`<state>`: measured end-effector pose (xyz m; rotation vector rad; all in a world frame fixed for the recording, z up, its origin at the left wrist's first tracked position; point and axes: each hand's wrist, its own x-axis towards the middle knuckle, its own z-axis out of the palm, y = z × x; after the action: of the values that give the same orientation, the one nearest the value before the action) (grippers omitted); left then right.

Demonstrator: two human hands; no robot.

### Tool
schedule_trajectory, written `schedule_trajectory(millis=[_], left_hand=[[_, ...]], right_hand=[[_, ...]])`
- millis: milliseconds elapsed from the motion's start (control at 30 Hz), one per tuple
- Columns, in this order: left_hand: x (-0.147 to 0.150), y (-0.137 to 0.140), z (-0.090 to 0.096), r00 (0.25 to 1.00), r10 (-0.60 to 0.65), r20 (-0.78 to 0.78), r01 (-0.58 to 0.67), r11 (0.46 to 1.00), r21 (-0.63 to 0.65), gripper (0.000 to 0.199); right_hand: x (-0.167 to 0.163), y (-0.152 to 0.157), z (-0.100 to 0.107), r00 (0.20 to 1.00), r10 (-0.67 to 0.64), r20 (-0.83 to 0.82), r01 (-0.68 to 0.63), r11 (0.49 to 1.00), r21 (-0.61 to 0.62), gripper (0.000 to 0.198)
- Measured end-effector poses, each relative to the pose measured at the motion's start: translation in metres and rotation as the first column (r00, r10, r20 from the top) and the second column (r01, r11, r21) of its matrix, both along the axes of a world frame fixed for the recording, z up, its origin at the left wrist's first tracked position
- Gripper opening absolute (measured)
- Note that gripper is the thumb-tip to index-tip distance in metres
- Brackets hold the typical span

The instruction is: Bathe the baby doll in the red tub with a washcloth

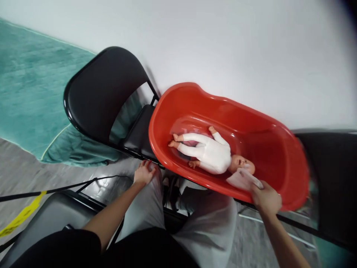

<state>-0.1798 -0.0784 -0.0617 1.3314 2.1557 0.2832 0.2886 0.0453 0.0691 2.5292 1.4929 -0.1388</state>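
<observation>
A baby doll [214, 154] in white clothing lies on its back in a red baby bathtub [181, 93], its head toward the right and its feet toward the left. My right hand [266, 199] is closed on a thin whitish cloth [241, 180], which hangs over the tub's near side beside the doll's head and covers part of it. On my left knee rests my left hand [144, 173], fingers spread and holding nothing, close to the tub's near left edge.
The tub sits across black chairs, one with its backrest [103, 89] at the left and another [329, 182] at the right. Behind is a white wall [237, 48]. Green fabric [41, 82] covers the left side. A grey chair [58, 219] with yellow tape [23, 216] nearby stands at lower left.
</observation>
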Motion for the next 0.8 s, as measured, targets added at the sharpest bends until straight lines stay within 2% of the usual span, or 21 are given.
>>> schedule_trajectory(millis=[133, 333, 467, 600, 733, 800], left_hand=[[0.008, 0.001, 0.006, 0.999, -0.006, -0.040, 0.005, 1.000, -0.020, 0.052], [0.025, -0.009, 0.012, 0.998, -0.014, -0.061, 0.016, 1.000, 0.027, 0.056], [0.033, -0.026, 0.020, 0.997, -0.030, -0.065, 0.035, 0.996, 0.087, 0.059], [0.035, -0.044, 0.030, 0.970, -0.041, -0.239, 0.076, 0.988, 0.138, 0.062], [0.032, -0.075, 0.023, 0.952, -0.057, -0.302, 0.106, 0.983, 0.148, 0.067], [0.033, -0.095, 0.016, 0.951, -0.073, -0.301, 0.140, 0.968, 0.207, 0.068]], right_hand=[[-0.005, -0.009, 0.002, 0.995, -0.064, -0.081, 0.071, 0.994, 0.082, 0.041], [-0.009, -0.024, 0.006, 0.988, -0.029, -0.149, 0.061, 0.975, 0.215, 0.041], [-0.009, -0.032, 0.012, 0.976, 0.012, -0.217, 0.040, 0.971, 0.235, 0.039], [-0.005, -0.035, 0.013, 0.965, 0.048, -0.259, 0.028, 0.959, 0.282, 0.038], [0.001, -0.037, 0.007, 0.953, 0.065, -0.295, 0.037, 0.943, 0.330, 0.037], [0.002, -0.039, 0.005, 0.948, 0.074, -0.310, 0.042, 0.935, 0.351, 0.036]])
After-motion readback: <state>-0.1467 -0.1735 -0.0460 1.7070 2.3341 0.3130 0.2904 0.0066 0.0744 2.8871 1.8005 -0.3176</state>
